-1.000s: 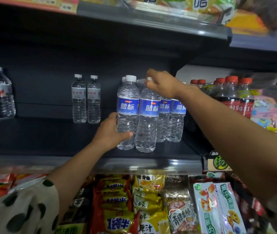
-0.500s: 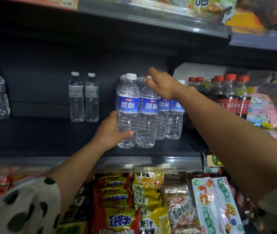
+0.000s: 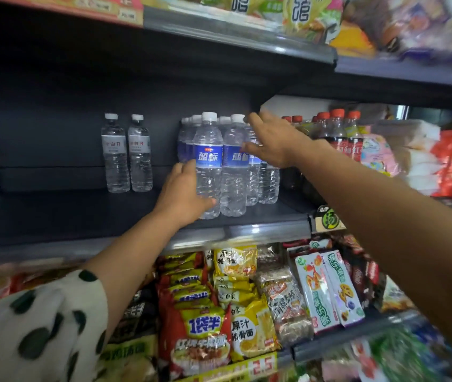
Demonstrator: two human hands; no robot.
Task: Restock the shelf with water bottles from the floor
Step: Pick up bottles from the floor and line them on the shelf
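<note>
I see the left hand (image 3: pixel 185 195) reaching up, thumb and fingers wrapped round the base of the front water bottle (image 3: pixel 207 164), which stands upright, cap up, on the dark shelf (image 3: pixel 81 213) near its front edge. The right hand (image 3: pixel 271 142) hovers spread and released beside the neighbouring bottle (image 3: pixel 233 172). Both blue labels read 蓝标; the two white-labelled bottles (image 3: pixel 127 154) read 白开.

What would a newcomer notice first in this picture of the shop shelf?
First, two bare hands at the cluster of blue-label water bottles on the dark middle shelf: the left hand curls around the front bottle low down, and the right hand is spread open by the next bottle. Left of them stand two white-label bottles; colourful noodle packets fill the shelf below.
</note>
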